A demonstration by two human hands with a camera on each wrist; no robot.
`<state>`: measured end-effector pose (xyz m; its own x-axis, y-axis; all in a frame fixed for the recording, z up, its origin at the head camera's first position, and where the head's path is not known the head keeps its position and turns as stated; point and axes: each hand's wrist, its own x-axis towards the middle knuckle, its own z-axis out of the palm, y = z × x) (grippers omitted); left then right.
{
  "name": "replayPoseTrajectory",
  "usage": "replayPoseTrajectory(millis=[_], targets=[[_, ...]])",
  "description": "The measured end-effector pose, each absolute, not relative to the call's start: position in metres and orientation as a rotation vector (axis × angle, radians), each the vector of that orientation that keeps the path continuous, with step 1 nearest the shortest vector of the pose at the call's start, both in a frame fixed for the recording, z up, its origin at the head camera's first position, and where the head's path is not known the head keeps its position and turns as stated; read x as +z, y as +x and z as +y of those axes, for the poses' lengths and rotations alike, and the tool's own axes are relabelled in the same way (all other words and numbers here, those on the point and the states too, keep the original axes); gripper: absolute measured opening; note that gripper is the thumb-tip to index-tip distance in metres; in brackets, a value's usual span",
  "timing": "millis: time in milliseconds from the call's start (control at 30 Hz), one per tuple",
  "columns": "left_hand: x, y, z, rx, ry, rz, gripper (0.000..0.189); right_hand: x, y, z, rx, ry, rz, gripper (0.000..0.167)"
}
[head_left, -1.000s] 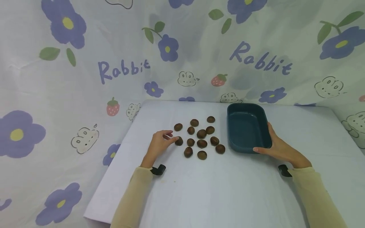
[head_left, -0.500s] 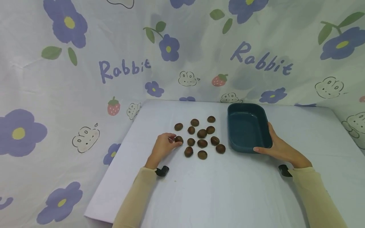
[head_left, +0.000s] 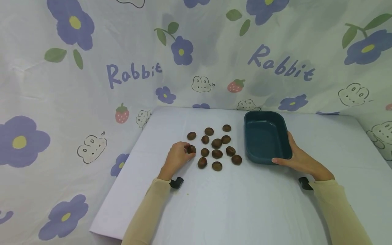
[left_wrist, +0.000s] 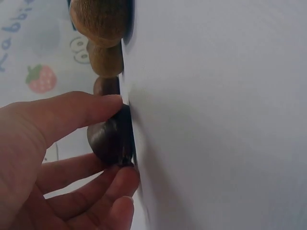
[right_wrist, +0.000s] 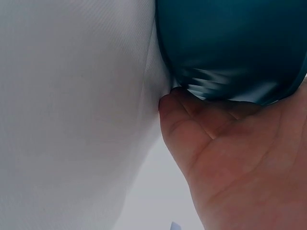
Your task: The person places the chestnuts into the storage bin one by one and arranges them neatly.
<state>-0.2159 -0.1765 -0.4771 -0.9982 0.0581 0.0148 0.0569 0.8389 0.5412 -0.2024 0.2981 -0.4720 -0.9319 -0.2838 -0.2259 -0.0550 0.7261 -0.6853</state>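
Note:
At the left edge of a loose group of brown chestnuts [head_left: 217, 154], my left hand [head_left: 176, 157] pinches one chestnut [head_left: 192, 149] between thumb and fingers. Up close in the left wrist view, this dark, glossy chestnut [left_wrist: 106, 141] sits at the white tabletop, the thumb on one side and fingertips on the other. On the right, a deep teal rectangular dish [head_left: 264, 141] stands with nothing in it. My right hand [head_left: 301, 160] grips its near right corner, thumb at the front and fingers along the right side. The right wrist view shows the palm against the dish wall [right_wrist: 230, 52].
More chestnuts lie nearby, one at the front [head_left: 202, 163] and one toward the back [head_left: 226, 128]. A white cloth covers the table [head_left: 232, 204]. Behind it hangs a curtain [head_left: 183, 81] printed with flowers and rabbits.
My left hand has moved slightly right and its thumb and fingers have closed round the leftmost chestnut. The right hand and the dish have stayed in place.

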Motion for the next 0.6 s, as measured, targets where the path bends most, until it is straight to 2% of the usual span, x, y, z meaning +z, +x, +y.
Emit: replayPoseTrajectory(millis=[600], targets=[[-0.4688,-0.2145,-0.1755,1.183,0.231,3.067,0.040,-0.4738,-0.2015,0.2987,-1.049,-0.280,2.617,0.133]])
